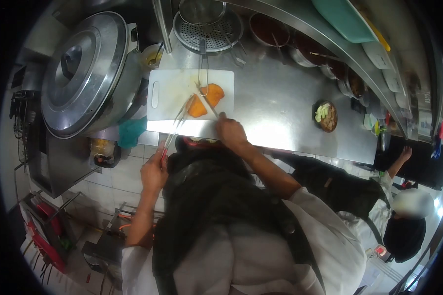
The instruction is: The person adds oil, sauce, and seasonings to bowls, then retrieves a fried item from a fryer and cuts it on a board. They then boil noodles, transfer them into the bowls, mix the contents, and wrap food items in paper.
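An orange piece of food (198, 107), perhaps meat, lies on a white cutting board (170, 93) on the steel counter. My left hand (154, 172) is closed round the red-handled end of metal tongs (178, 120), whose tips reach the left side of the food. In my right hand (231, 132) is a knife (207, 105), its handle mostly hidden by the fingers. The blade slants across the orange food, with orange showing on both sides of it.
A large lidded pot (86, 73) stands left of the board. Behind it are a perforated steel strainer (189, 35) and a bowl of red sauce (269, 29). A small bowl of food (326, 117) sits to the right. Another person (359, 196) is at the right.
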A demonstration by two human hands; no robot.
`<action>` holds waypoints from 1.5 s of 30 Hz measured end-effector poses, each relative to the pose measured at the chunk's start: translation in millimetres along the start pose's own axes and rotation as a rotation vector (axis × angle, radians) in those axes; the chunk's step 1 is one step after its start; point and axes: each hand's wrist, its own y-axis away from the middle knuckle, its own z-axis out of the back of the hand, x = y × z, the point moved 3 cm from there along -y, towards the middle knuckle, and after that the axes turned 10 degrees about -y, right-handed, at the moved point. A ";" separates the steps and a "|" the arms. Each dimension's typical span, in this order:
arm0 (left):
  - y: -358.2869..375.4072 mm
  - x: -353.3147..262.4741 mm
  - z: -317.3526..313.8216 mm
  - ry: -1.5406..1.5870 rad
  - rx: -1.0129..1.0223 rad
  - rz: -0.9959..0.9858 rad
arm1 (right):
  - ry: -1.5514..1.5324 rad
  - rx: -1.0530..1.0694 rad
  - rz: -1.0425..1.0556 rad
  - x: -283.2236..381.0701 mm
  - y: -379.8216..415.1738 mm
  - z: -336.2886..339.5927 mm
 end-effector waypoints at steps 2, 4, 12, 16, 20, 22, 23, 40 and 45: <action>0.7 -0.4 11.9 -0.017 0.022 0.014 | -0.053 0.048 -0.074 16.0 5.8 4.9; 0.5 -1.4 20.4 -0.056 0.019 -0.066 | 0.071 0.112 0.016 27.0 3.0 -4.0; -13.1 6.5 29.9 -0.171 0.125 -0.118 | 0.016 0.150 -0.133 47.1 2.5 5.2; -19.0 10.9 29.6 -0.167 0.188 -0.114 | -0.018 0.181 -0.215 46.5 -8.2 -3.1; -22.8 20.9 26.5 -0.163 0.146 -0.155 | 0.027 0.160 -0.146 49.6 -19.7 -3.7; -24.0 22.4 25.5 -0.161 0.179 -0.147 | 0.017 0.232 -0.234 50.3 -15.2 1.8; -25.4 24.2 23.8 -0.154 0.179 -0.146 | 0.023 0.235 -0.235 46.6 -19.3 -8.0; -30.3 36.8 9.4 -0.127 0.140 -0.100 | 0.029 0.142 -0.201 39.9 -25.5 -20.2; -23.4 30.8 -0.7 -0.036 0.100 -0.108 | 0.037 0.097 -0.202 35.1 -31.3 -34.3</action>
